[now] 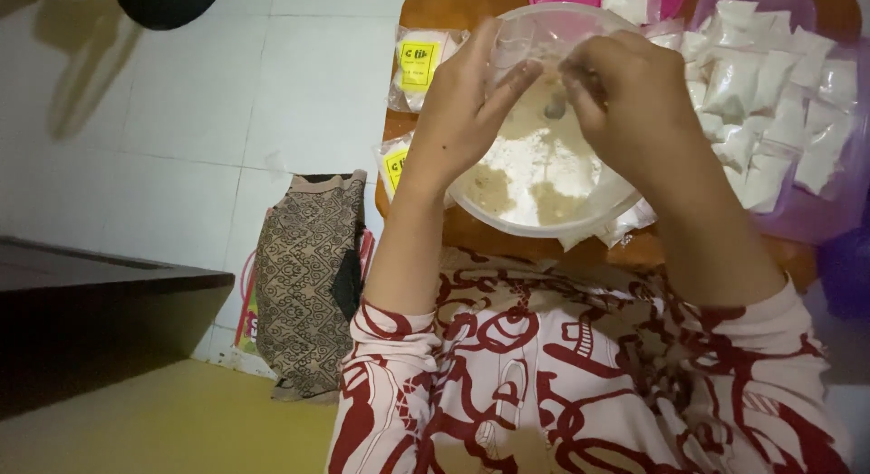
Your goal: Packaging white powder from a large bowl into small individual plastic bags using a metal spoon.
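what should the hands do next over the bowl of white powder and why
Probably tip the spoon into the small clear bag that the left hand and right hand hold open over the bowl. The bag looks unfilled, while sealed white packets already fill the purple tray.

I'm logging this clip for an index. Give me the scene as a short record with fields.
left hand: left hand holding a small clear bag over the bowl
right hand: right hand holding a spoon at the bag
bowl: clear plastic bowl with white powder
right side: purple tray of filled white packets
left side: yellow-labelled packs
surface: round wooden table
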